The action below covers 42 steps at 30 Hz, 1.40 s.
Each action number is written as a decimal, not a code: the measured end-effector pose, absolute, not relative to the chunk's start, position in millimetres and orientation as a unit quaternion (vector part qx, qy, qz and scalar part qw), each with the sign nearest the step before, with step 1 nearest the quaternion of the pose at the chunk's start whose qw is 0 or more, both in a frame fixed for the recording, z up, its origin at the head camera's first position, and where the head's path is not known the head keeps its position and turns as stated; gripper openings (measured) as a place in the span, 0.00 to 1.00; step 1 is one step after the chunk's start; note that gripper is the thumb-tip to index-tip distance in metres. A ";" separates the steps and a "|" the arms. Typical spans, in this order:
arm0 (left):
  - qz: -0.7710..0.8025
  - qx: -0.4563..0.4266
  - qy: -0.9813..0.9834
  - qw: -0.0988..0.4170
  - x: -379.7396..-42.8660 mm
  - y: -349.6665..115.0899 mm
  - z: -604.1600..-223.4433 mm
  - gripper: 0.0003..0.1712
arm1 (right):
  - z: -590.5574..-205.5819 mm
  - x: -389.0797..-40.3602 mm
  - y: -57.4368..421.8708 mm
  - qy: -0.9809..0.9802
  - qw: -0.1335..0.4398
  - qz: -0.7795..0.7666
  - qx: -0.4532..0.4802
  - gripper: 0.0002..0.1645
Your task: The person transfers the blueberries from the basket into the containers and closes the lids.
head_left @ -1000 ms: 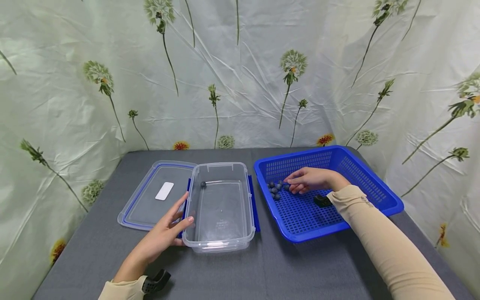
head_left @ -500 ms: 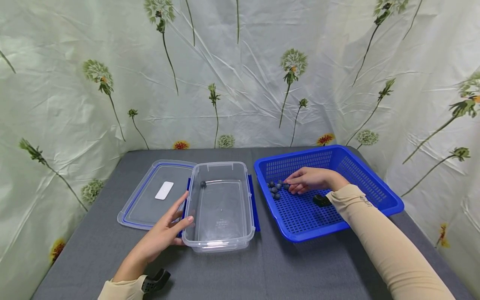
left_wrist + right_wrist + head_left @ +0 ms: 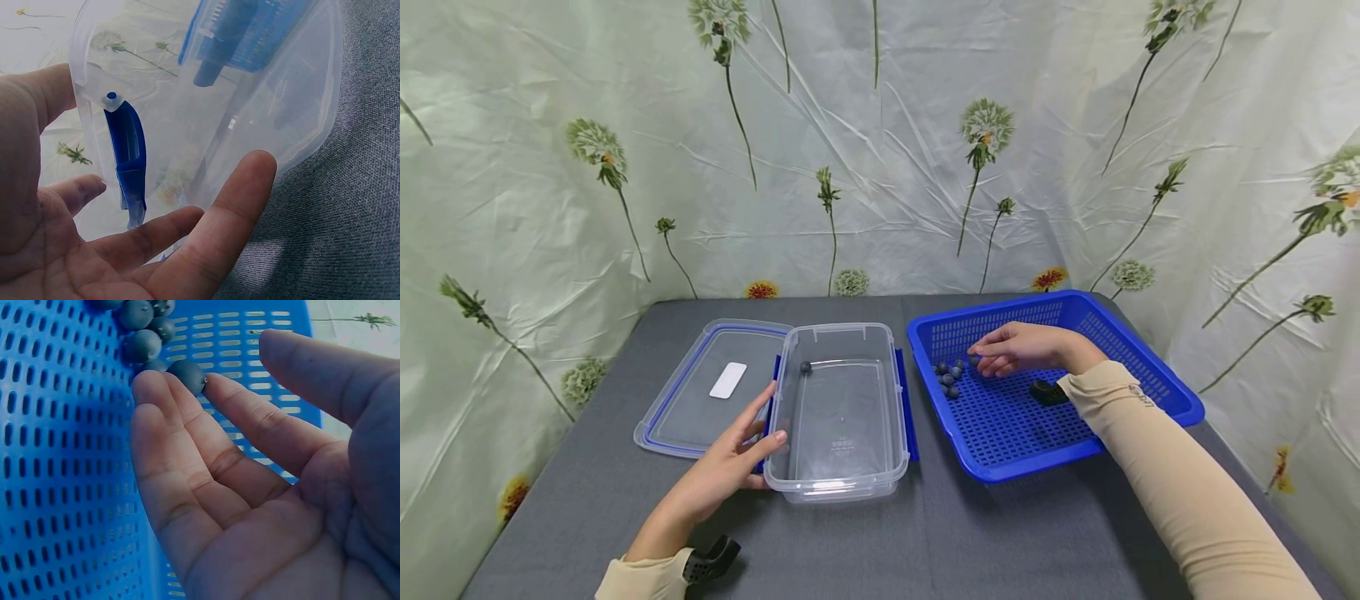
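Grey tabletop (image 3: 1000, 542), left hand (image 3: 722, 471) spread against clear container (image 3: 850, 417), right hand (image 3: 1030, 346) pinching dark berry (image 3: 185, 376) in blue basket (image 3: 1037, 464)

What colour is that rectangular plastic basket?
The perforated rectangular plastic basket is bright blue, clearest in the head view.

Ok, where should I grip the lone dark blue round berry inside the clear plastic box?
Probably pinch the berry lightly around its middle, coming down from above and slightly from the right. It is round with nothing to hook, and sits close to the left wall of the box; the open top and bare floor rightward should leave finger room.
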<state>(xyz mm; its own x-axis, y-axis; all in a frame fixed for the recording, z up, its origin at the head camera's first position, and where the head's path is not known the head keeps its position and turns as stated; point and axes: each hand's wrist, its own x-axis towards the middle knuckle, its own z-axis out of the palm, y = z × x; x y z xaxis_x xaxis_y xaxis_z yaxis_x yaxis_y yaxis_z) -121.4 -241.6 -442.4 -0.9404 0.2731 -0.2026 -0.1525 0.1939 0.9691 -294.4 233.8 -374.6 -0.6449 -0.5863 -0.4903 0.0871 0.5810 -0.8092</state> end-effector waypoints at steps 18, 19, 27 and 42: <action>0.625 0.032 0.762 0.167 -121.8 -242.8 -441.2 0.46 | -346.8 -298.7 226.1 0.802 0.363 -0.439 -0.180 0.32; 0.626 0.029 0.761 0.167 -121.8 -242.7 -441.2 0.45 | -345.2 -299.2 224.9 0.799 0.363 -0.445 -0.179 0.32; 0.626 0.034 0.761 0.166 -121.7 -242.8 -442.1 0.45 | -329.6 -301.8 214.2 0.798 0.346 -0.456 -0.191 0.32; 0.630 0.046 0.757 0.167 -121.6 -242.7 -443.5 0.46 | -302.0 -305.6 198.1 0.785 0.311 -0.487 -0.224 0.32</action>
<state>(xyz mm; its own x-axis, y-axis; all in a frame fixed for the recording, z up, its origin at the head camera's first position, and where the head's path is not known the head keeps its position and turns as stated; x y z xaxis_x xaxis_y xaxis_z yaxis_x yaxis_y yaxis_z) -121.6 -242.7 -443.5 -0.9401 0.2799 -0.1945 -0.1404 0.2021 0.9693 -305.6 198.1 -302.0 -0.7065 -0.6547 -0.2688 -0.0496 0.4247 -0.9040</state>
